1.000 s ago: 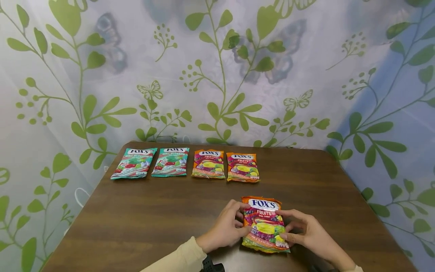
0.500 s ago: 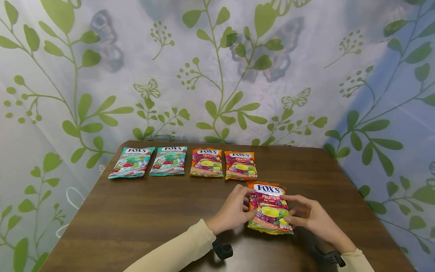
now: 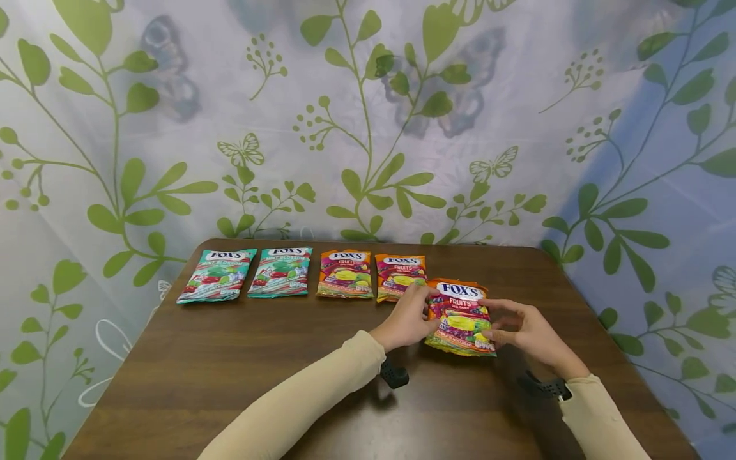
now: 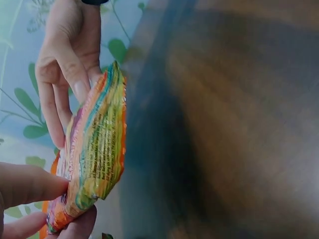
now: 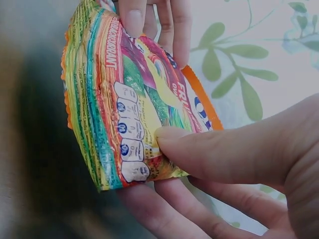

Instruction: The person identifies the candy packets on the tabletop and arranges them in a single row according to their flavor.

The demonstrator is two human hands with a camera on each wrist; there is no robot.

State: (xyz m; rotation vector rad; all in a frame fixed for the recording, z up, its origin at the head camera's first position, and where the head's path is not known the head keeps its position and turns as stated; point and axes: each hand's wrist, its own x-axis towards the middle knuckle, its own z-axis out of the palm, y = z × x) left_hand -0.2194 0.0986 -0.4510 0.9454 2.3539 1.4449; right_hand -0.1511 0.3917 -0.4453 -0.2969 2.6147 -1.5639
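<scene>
Both hands hold one orange and purple Fox's Fruits candy bag [image 3: 460, 319] above the table, its printed front facing up. The left hand [image 3: 407, 319] pinches its left edge, and the right hand [image 3: 526, 332] pinches the right edge. In the right wrist view the thumb presses on the front of the candy bag [image 5: 144, 99] with fingers beneath it. The left wrist view shows the bag's crimped bottom edge [image 4: 107, 139] raised off the tabletop. Just behind the left hand lies a matching Fruits bag [image 3: 399, 273], partly covered by that hand.
Along the back of the wooden table [image 3: 259, 364] lie another Fruits bag [image 3: 345, 275] and two teal Mint Blossom bags, one inner [image 3: 280, 273] and one outer [image 3: 217, 276]. A leaf-printed curtain [image 3: 322, 128] hangs right behind the table's back edge.
Both hands have carried the candy bag away from the person, toward the back row and slightly right, keeping their hold on its edges. The head view has shifted slightly.
</scene>
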